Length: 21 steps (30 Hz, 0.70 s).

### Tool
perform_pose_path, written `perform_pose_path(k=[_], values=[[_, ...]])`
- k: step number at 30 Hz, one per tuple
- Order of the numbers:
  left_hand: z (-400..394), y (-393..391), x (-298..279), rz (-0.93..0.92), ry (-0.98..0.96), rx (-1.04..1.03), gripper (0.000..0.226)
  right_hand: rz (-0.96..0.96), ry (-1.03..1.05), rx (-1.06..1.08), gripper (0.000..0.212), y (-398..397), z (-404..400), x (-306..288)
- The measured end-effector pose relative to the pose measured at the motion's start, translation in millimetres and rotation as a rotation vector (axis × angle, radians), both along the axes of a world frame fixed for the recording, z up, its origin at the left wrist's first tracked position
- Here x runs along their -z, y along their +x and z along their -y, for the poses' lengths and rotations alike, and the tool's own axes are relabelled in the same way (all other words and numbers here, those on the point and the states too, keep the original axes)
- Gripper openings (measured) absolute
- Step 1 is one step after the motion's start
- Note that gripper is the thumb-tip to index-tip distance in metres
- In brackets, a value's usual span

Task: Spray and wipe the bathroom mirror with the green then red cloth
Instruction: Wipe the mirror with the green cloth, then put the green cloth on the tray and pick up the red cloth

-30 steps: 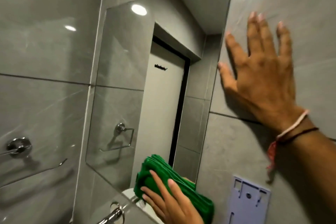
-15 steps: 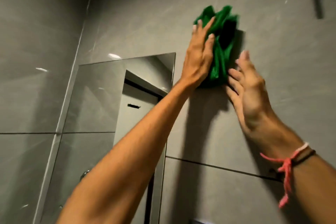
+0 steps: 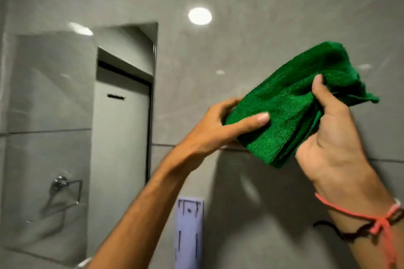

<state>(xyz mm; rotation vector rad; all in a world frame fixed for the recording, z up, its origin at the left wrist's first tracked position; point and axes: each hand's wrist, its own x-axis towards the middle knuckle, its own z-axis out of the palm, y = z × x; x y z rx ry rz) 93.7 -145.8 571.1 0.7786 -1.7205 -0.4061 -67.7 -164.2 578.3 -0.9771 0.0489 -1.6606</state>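
both hands are up by the grey tiled wall (image 3: pixel 240 50) right of the mirror (image 3: pixel 83 137), left hand (image 3: pixel 220 129) with its grip closed on the folded green cloth (image 3: pixel 284 111) from the left, thumb on top, right hand (image 3: pixel 334 148) pinching the cloth's right side
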Motion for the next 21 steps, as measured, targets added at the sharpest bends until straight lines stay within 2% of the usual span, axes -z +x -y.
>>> perform_pose_path(k=[1,4,7,12,15,17,18,21], values=[[1,-1,22,-0.03,0.103,0.086,0.027,-0.003,0.025,0.012,0.047,-6,-2,18],[-1,-13,90,-0.237,0.279,0.23,0.017,0.006,0.122,0.043,0.047,-27,-7,81],[-5,-24,160,-0.415,0.407,0.256,0.02,-0.042,0.219,0.053,0.033,-61,-12,154],[-20,-48,296,-0.619,0.777,0.126,0.035,-0.316,0.539,0.065,0.038,-112,-33,301],[-36,-65,378,-0.627,1.043,-0.008,0.035,-0.569,0.785,0.122,0.035,-137,-48,393],[-47,-72,430,-0.593,1.182,-0.109,0.039,-0.615,0.958,0.12,0.011,-149,-53,450],[-51,-76,457,-0.577,1.24,-0.142,0.042,-0.678,1.04,0.121,0.007,-154,-54,478],[-63,-85,535,-0.527,1.411,-0.236,0.047,-0.902,1.229,0.096,0.014,-158,-53,553]])
